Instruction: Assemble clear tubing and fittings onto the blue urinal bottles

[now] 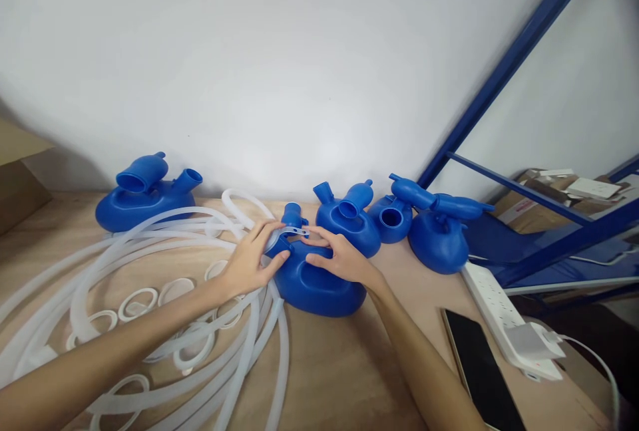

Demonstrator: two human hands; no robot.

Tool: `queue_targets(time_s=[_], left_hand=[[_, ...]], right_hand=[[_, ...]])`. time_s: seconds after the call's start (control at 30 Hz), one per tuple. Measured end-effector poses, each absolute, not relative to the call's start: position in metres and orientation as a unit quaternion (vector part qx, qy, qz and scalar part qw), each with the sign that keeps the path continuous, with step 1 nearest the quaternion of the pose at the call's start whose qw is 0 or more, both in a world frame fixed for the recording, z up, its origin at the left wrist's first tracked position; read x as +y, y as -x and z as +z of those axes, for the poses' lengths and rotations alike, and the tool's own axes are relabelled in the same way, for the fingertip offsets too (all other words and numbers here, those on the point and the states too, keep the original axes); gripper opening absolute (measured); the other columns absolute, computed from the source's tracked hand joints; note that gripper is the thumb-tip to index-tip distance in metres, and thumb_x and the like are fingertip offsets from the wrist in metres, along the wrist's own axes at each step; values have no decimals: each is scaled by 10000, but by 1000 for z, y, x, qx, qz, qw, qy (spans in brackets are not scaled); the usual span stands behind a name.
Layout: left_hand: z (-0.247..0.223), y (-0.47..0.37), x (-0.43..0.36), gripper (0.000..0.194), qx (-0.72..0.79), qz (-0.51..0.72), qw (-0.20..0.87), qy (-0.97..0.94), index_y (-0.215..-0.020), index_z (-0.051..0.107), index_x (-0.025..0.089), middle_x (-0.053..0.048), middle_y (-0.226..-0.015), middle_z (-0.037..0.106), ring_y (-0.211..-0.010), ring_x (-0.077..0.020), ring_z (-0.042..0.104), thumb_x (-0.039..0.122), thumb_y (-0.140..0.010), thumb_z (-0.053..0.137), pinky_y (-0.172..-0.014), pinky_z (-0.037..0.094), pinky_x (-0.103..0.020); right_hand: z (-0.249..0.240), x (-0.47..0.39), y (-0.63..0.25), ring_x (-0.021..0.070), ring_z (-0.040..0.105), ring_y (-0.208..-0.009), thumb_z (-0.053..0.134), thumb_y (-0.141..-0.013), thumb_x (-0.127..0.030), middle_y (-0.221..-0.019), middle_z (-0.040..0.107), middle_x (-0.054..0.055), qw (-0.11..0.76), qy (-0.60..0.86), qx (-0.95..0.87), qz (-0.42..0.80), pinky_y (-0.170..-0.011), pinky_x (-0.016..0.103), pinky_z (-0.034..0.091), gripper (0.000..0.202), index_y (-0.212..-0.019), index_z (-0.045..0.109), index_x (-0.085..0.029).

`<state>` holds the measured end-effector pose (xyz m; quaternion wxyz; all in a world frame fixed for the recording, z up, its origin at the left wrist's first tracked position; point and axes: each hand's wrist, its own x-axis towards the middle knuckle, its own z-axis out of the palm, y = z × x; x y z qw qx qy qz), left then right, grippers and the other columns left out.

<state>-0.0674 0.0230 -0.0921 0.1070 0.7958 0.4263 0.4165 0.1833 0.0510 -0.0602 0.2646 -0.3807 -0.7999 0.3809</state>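
Observation:
In the middle of the table lies a blue plastic urinal bottle (pixel 322 292). My left hand (pixel 253 259) is closed around its slanted neck, where a translucent white cap sits at the mouth. From the cap a strap (pixel 296 230) with holes reaches to the right. My right hand (pixel 341 255) pinches the strap's far end, its thumb near the bottle's body. A separate blue neck piece (pixel 293 213) stands just behind the strap. Part of the cap is hidden by my left fingers.
Coiled translucent hoses (pixel 150 238) and white ring caps (pixel 138 303) cover the left side. Other blue bottles stand along the wall, one at left (pixel 142 208), several at right (pixel 439 241). A phone (pixel 479 364) and power strip (pixel 499 311) lie at right, beside a blue metal frame (pixel 509 65).

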Motion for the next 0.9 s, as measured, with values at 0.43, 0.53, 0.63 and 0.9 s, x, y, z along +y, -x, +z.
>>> queue_targets(time_s=[0.43, 0.53, 0.63, 0.9], left_hand=[[-94, 44, 32, 200, 487, 481, 170, -709, -1087, 768, 230, -74, -1134, 524, -1165, -253, 591, 320, -984, 622, -1072, 477, -402], [-95, 45, 32, 214, 484, 484, 162, -711, -1099, 771, 232, -73, -1131, 524, -1154, -250, 594, 333, -997, 612, -1070, 477, -399], [-95, 44, 32, 214, 484, 485, 154, -712, -1088, 774, 226, -74, -1128, 525, -1150, -251, 595, 328, -993, 612, -1068, 481, -398], [-93, 42, 32, 178, 496, 481, 134, -711, -1055, 769, 228, -67, -1099, 556, -1111, -255, 612, 330, -945, 674, -1028, 516, -399]], right_hand=[[-63, 48, -187, 249, 658, -1353, 542, -1082, -420, -1491, 670, 6, 215, 313, -905, 192, -1147, 415, 520, 332, -1354, 723, -360], [-64, 48, -188, 246, 657, -1345, 558, -1078, -425, -1582, 582, -16, 179, 309, -923, 141, -991, 362, 601, 342, -1395, 687, -415], [-63, 46, -187, 227, 693, -1262, 563, -1076, -439, -1547, 605, -9, 160, 307, -932, 105, -827, 293, 615, 353, -1411, 673, -416], [-57, 39, -183, 219, 738, -1087, 539, -1072, -507, -1483, 644, 3, 144, 327, -930, 88, -693, 275, 588, 365, -1371, 712, -389]])
